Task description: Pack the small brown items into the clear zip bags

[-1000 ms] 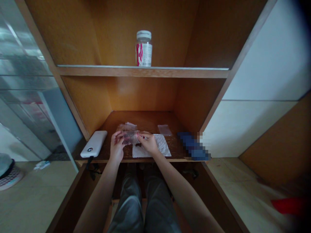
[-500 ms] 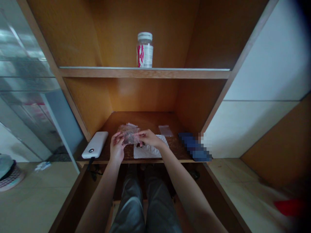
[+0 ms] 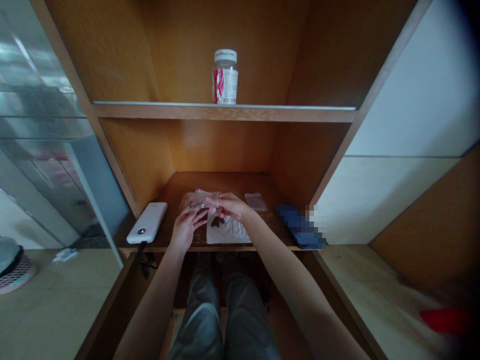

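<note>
My right hand (image 3: 230,205) pinches the edge of a clear zip bag (image 3: 205,200) above the shelf board. Just below that bag, my left hand (image 3: 185,227) has its fingers spread toward the right, their tips close to the plastic; whether they touch it is hard to see. Other clear bags (image 3: 187,199) lie partly hidden behind the pinched one. In front of my right hand, a white paper sheet (image 3: 230,234) rests on the board with small dark reddish pieces (image 3: 217,221) on it. Farther right lies a single flat zip bag (image 3: 255,201).
A white power bank (image 3: 147,222) with a black cable stands at the board's left end, and a blurred-out dark blue object (image 3: 300,226) at the right end. On the upper shelf sits a white-capped jar (image 3: 225,77). The pulled-out drawer (image 3: 150,295) extends below the board.
The bag has tilted flatter and shifted slightly to the right with my right hand. My left hand's fingers have come off their grip and spread, and the dark pieces show more fully.
</note>
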`<state>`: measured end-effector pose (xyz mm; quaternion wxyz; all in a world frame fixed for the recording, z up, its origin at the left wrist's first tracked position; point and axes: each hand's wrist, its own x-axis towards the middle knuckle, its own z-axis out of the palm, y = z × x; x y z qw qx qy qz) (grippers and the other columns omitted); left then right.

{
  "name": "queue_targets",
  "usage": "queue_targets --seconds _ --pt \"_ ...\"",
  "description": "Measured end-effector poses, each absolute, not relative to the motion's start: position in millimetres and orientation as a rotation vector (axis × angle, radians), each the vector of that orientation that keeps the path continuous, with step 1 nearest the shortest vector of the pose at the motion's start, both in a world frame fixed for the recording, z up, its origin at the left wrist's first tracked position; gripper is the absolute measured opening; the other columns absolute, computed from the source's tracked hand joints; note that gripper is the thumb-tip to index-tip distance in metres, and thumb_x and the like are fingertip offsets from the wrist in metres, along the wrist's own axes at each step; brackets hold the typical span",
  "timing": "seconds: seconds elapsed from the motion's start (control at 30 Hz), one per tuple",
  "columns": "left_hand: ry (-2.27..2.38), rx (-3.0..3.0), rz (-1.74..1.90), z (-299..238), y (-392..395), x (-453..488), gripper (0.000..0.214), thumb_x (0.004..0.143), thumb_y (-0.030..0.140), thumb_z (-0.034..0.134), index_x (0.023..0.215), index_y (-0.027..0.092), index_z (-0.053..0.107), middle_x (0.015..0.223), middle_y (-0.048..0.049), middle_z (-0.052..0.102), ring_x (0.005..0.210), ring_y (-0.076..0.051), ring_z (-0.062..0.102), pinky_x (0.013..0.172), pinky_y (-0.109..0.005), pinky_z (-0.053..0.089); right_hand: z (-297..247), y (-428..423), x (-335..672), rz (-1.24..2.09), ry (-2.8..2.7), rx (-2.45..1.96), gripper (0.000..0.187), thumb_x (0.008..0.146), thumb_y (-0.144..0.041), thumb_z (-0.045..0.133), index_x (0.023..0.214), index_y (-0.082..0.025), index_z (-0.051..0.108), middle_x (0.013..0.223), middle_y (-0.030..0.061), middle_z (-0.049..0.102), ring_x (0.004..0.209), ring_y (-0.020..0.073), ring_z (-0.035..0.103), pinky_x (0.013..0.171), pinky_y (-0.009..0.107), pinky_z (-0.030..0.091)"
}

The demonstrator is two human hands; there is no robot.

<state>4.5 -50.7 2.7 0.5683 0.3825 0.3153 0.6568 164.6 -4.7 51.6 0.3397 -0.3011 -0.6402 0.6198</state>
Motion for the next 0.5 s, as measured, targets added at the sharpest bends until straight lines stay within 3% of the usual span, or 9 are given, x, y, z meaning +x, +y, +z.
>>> queue_targets --seconds 0.27,0.5 --pt "0.702 1.114 1.345 -0.1 -55.1 6.5 0.049 0.066 0.017 0.067 0.112 0.021 0.053 0.104 -0.0071 0.063 0.092 -0.022 0.061 0.077 -0.037 0.05 48.7 -3.2 165.9 1.855 -1.748 -0.713 0.035 0.065 -0.047 0.066 0.063 -0.015 0.051 0.046 -0.0063 0.044 0.035 0.0019 0.028 0.033 0.018 0.018" --pt "0.548 1.063 1.323 5.2 -59.0 5.9 0.059 0.069 0.019 0.066 0.122 0.026 0.042 0.104 -0.0061 0.062 0.091 -0.024 0.062 0.085 -0.043 0.045 47.9 -3.2 166.5 1.911 -1.771 -0.722 0.03 0.068 -0.042 0.065 0.077 -0.015 0.055 0.047 -0.0078 0.039 0.036 0.0019 0.026 0.035 0.018 0.015"
